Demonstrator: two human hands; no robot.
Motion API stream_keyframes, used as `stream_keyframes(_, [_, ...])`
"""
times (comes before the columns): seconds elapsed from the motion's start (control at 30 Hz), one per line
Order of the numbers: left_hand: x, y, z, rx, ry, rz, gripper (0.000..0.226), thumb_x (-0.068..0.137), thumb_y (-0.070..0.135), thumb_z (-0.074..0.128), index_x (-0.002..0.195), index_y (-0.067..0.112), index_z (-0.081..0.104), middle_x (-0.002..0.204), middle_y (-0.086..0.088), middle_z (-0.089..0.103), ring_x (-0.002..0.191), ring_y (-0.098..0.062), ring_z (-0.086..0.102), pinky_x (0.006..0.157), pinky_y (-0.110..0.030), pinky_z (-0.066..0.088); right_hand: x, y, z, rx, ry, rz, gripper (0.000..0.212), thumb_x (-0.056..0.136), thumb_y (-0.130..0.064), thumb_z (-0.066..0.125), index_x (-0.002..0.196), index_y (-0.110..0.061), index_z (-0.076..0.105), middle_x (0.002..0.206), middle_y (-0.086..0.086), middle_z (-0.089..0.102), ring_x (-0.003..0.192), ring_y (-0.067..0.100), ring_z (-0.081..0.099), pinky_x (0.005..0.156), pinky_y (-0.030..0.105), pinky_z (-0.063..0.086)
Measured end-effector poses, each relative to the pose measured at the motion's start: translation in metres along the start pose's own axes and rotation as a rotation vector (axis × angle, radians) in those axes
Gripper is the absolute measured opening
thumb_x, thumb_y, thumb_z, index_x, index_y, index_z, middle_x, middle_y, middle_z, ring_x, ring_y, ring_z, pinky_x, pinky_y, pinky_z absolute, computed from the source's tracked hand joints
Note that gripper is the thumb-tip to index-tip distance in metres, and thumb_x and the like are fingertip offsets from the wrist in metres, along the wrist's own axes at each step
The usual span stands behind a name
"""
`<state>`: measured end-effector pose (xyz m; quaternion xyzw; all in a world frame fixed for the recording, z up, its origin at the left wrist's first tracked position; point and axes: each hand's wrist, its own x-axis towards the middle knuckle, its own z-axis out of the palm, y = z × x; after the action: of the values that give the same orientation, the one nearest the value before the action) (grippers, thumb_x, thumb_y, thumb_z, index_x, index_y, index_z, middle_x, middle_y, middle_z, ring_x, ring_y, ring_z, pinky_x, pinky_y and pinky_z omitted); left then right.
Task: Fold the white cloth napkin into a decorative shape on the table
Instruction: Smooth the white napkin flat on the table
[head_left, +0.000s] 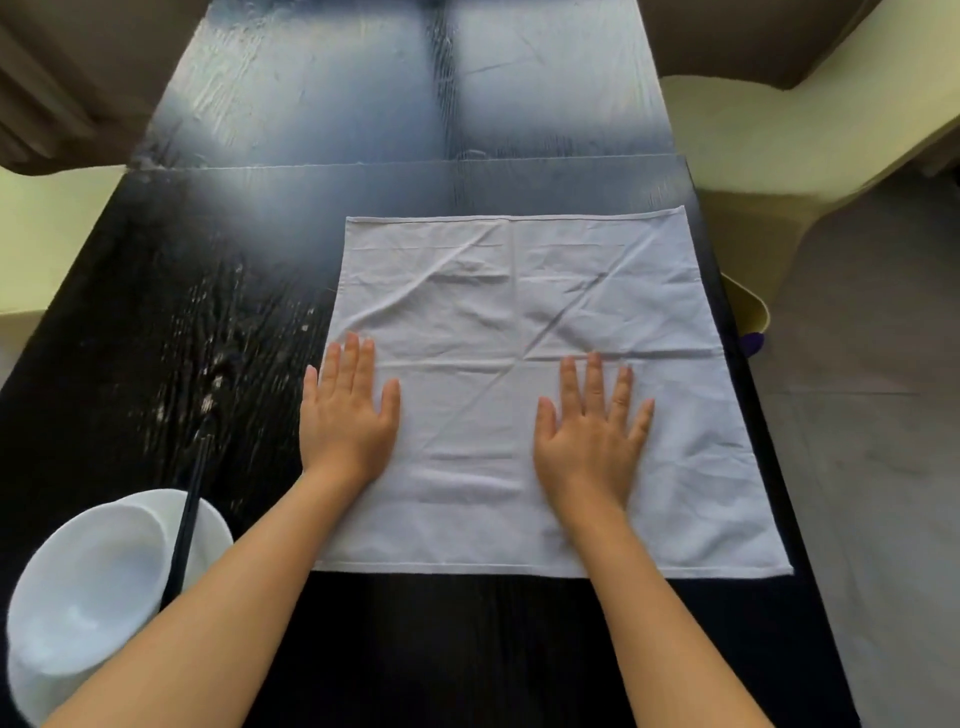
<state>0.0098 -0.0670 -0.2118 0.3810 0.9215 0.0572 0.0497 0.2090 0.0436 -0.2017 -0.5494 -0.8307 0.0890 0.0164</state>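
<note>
Smoothing the white cloth napkin (519, 291) probably wants outward sweeps toward its edges. Left hand (348, 415) and right hand (592, 441) lie flat, grips spread, empty.

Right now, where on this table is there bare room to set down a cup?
The far half of the table, beyond the napkin, is bare. So is the strip left of the napkin, past the bowl and chopsticks. Crowded: the near-left corner, and the right side, where the napkin nearly reaches the edge.

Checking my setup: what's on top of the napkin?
Left hand and right hand lie flat on the napkin; nothing else. The cloth beneath their palms is covered.
</note>
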Motion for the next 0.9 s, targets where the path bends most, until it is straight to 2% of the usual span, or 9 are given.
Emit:
stream_keyframes(0.07, [-0.002, 0.0, -0.001, 0.006, -0.012, 0.006, 0.06, 0.097, 0.045, 0.022, 0.149, 0.019, 0.006, 0.158, 0.002, 0.0, 0.144, -0.013, -0.003, 0.117, -0.037, -0.003, -0.012, 0.036, -0.007, -0.032, 0.001, 0.049, 0.057, 0.094, -0.05, 0.012, 0.147, -0.031, 0.0, 0.157, -0.005, -0.006, 0.144, 0.025, -0.01, 0.115, 0.051, -0.007])
stream_keyframes(0.23, [-0.001, 0.0, -0.004, 0.026, -0.043, 0.01, 0.061, 0.097, 0.046, 0.019, 0.149, 0.019, 0.005, 0.158, 0.003, -0.001, 0.144, -0.013, -0.004, 0.117, -0.037, -0.004, -0.042, 0.097, -0.021, -0.046, 0.035, 0.15, 0.06, 0.093, -0.049, 0.01, 0.148, -0.026, 0.005, 0.158, 0.001, 0.001, 0.145, 0.025, -0.004, 0.117, 0.047, -0.001])
stream_keyframes(0.43, [-0.009, 0.012, -0.013, 0.049, -0.054, -0.027, 0.058, 0.099, 0.041, 0.019, 0.149, 0.016, 0.005, 0.158, -0.002, -0.002, 0.144, -0.017, -0.004, 0.116, -0.044, -0.005, -0.054, 0.123, -0.027, -0.068, 0.012, 0.125, 0.059, 0.097, -0.046, 0.016, 0.148, -0.022, -0.001, 0.158, 0.003, -0.004, 0.145, 0.025, -0.006, 0.117, 0.045, -0.002])
stream_keyframes(0.5, [-0.028, 0.042, -0.014, 0.015, -0.013, 0.033, 0.056, 0.099, 0.038, 0.02, 0.149, 0.014, 0.007, 0.158, -0.004, -0.001, 0.145, -0.018, -0.003, 0.114, -0.045, -0.008, -0.053, 0.123, -0.027, -0.069, 0.008, 0.127, 0.06, 0.097, -0.045, 0.018, 0.148, -0.021, -0.001, 0.158, 0.004, -0.005, 0.145, 0.025, -0.006, 0.117, 0.045, -0.003])
stream_keyframes(0.57, [-0.063, 0.085, -0.01, -0.064, -0.023, 0.152, 0.059, 0.096, 0.044, 0.014, 0.149, 0.018, 0.008, 0.157, -0.002, -0.001, 0.144, -0.016, -0.003, 0.113, -0.041, -0.01, -0.053, 0.123, -0.027, -0.063, 0.015, 0.121, 0.06, 0.097, -0.044, 0.019, 0.148, -0.019, 0.0, 0.158, 0.005, -0.004, 0.145, 0.026, -0.005, 0.117, 0.045, -0.002])
stream_keyframes(0.67, [-0.117, 0.142, 0.006, -0.084, -0.112, 0.304, 0.071, 0.082, 0.053, -0.006, 0.146, 0.023, -0.004, 0.152, 0.006, -0.012, 0.141, -0.011, -0.013, 0.111, -0.037, -0.016, -0.054, 0.125, -0.03, -0.027, 0.004, 0.084, 0.059, 0.098, -0.042, 0.022, 0.148, -0.017, 0.005, 0.158, 0.008, -0.001, 0.145, 0.026, -0.004, 0.117, 0.044, -0.001])
stream_keyframes(0.77, [-0.134, 0.15, 0.016, -0.026, -0.118, 0.312, 0.067, 0.081, 0.056, -0.008, 0.142, 0.027, -0.012, 0.148, 0.009, -0.019, 0.137, -0.009, -0.021, 0.109, -0.036, -0.022, -0.058, 0.133, -0.036, 0.026, -0.009, 0.022, 0.056, 0.098, -0.038, 0.026, 0.148, -0.017, 0.012, 0.158, 0.007, 0.004, 0.145, 0.024, 0.0, 0.116, 0.042, 0.0])
stream_keyframes(0.83, [-0.134, 0.138, 0.018, -0.004, -0.096, 0.291, 0.068, 0.082, 0.058, -0.004, 0.143, 0.028, -0.011, 0.15, 0.009, -0.017, 0.138, -0.009, -0.018, 0.109, -0.035, -0.022, -0.064, 0.141, -0.039, 0.08, 0.024, -0.004, 0.051, 0.098, -0.032, 0.035, 0.145, -0.014, 0.026, 0.155, 0.008, 0.019, 0.142, 0.027, 0.015, 0.115, 0.043, 0.012])
stream_keyframes(0.9, [-0.135, 0.127, 0.017, 0.004, -0.091, 0.287, 0.069, 0.083, 0.059, -0.001, 0.144, 0.028, -0.009, 0.151, 0.009, -0.015, 0.14, -0.009, -0.015, 0.111, -0.035, -0.02, -0.073, 0.148, -0.041, 0.123, 0.127, -0.004, 0.044, 0.093, -0.023, 0.05, 0.134, -0.01, 0.045, 0.143, 0.013, 0.042, 0.127, 0.03, 0.037, 0.104, 0.048, 0.032])
